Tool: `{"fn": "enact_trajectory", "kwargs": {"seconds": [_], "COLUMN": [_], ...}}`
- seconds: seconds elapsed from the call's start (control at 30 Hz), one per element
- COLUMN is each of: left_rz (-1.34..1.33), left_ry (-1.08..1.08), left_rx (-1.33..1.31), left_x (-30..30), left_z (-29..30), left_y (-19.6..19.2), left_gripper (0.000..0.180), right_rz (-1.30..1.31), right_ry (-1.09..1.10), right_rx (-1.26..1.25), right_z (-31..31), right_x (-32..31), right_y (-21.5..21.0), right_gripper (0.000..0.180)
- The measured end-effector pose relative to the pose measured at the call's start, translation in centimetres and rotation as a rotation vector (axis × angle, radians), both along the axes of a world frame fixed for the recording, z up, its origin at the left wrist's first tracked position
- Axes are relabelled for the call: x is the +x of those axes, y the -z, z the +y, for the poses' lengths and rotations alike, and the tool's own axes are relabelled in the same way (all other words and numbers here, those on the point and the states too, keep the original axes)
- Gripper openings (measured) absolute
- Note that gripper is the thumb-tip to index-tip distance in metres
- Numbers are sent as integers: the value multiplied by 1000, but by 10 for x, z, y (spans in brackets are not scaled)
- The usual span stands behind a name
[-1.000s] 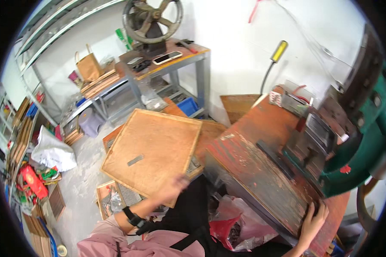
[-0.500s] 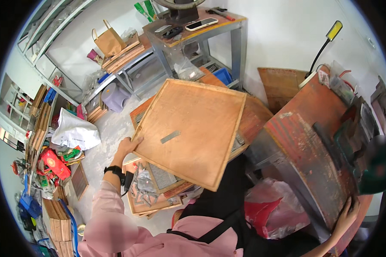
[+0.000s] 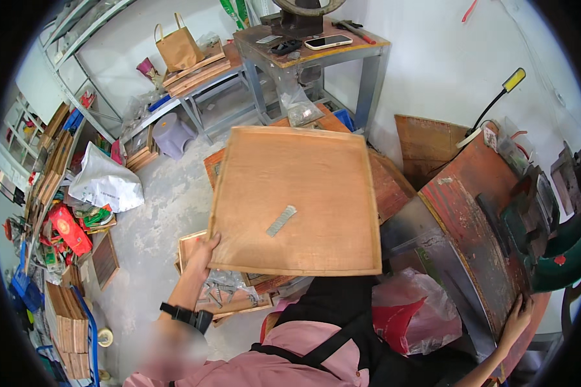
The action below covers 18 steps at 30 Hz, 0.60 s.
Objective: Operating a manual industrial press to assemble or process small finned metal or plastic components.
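A shallow square wooden tray (image 3: pixel 316 164) with a low raised rim is held up in front of me. My left hand (image 3: pixel 203 251) grips it by the near left corner. On its flat bottom lies one short grey strip (image 3: pixel 281 220), which looks like a row of small metal pieces. At the right, my right hand (image 3: pixel 518 316) rests on the near edge of a worn red-brown workbench (image 3: pixel 461 226), fingers stretched and holding nothing. Under the tray, partly hidden, a wooden box (image 3: pixel 239 308) holds loose metal pieces and a clear plastic bag.
A dark green machine (image 3: pixel 561 267) stands on the workbench beside a yellow-headed lamp (image 3: pixel 514 80). Clear and red plastic bags (image 3: pixel 426 316) lie beside my lap. Behind, a metal-legged table (image 3: pixel 368 55) carries a phone (image 3: pixel 328 42). A purple stool (image 3: pixel 173 135) and white sack (image 3: pixel 106 180) stand left.
The tray has turned so its near edge now runs level across my front. The strip sits farther right in view, at a steeper slant. My right hand stays on the workbench edge.
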<state>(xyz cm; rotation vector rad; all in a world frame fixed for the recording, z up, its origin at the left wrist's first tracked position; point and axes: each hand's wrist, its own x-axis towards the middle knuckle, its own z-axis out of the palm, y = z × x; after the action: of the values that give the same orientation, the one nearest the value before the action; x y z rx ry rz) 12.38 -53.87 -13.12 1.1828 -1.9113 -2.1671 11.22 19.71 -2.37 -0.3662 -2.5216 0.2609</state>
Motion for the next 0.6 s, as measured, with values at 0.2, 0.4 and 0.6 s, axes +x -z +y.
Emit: {"fn": "enact_trajectory", "kwargs": {"seconds": [0.2, 0.4, 0.6], "left_rz": [204, 367, 355], "left_ry": [-291, -580, -1022], "left_rx": [107, 341, 276], "left_x": [50, 102, 174], "left_z": [-48, -101, -124], "left_y": [22, 88, 189], "left_gripper": [44, 44, 36], "right_rz": [14, 21, -7], "right_ry": [8, -26, 25], "right_rx": [-14, -56, -8], "right_z": [-7, -14, -5], "right_x": [6, 4, 4], "right_y": [-12, -5, -3], "right_gripper": [24, 23, 24]}}
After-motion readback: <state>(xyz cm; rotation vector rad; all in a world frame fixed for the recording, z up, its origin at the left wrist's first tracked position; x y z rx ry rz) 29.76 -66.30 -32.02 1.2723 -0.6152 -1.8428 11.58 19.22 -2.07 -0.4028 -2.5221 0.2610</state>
